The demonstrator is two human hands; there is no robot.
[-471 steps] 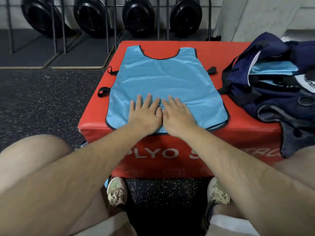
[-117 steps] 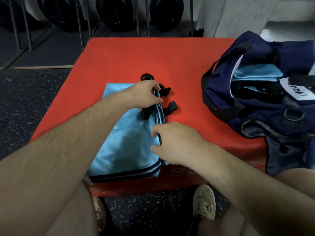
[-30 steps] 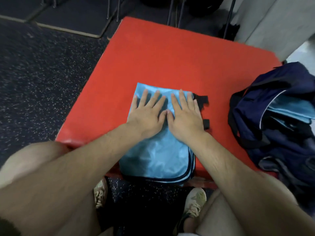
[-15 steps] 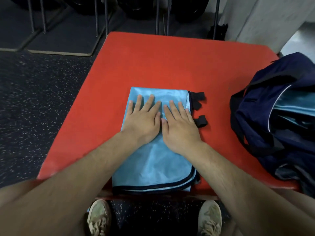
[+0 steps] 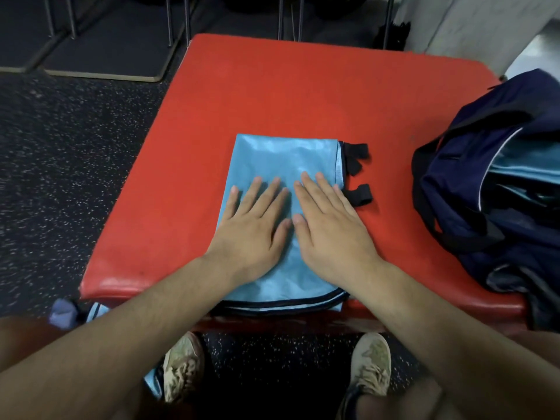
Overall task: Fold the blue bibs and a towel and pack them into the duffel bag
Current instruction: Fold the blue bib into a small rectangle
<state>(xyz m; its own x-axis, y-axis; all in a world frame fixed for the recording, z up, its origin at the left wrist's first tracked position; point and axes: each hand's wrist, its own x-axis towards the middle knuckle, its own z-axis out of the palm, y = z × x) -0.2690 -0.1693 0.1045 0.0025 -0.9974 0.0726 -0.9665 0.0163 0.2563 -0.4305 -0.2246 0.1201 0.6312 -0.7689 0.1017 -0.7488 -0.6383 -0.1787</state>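
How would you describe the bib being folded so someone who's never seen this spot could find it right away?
Start at the big red padded box on the speckled dark floor. Near its front edge lies a shiny light-blue fabric bib, folded into a tall rectangle, with the left hand and right hand pressing flat on it. Unlike the navy duffel bag to its right, it has black trim and short black strap loops sticking out.

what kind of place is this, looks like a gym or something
Most likely a gym. The blue bib lies on a red padded box, the floor is dark speckled rubber, and metal rack legs stand on mats behind. A navy duffel bag sits beside it.
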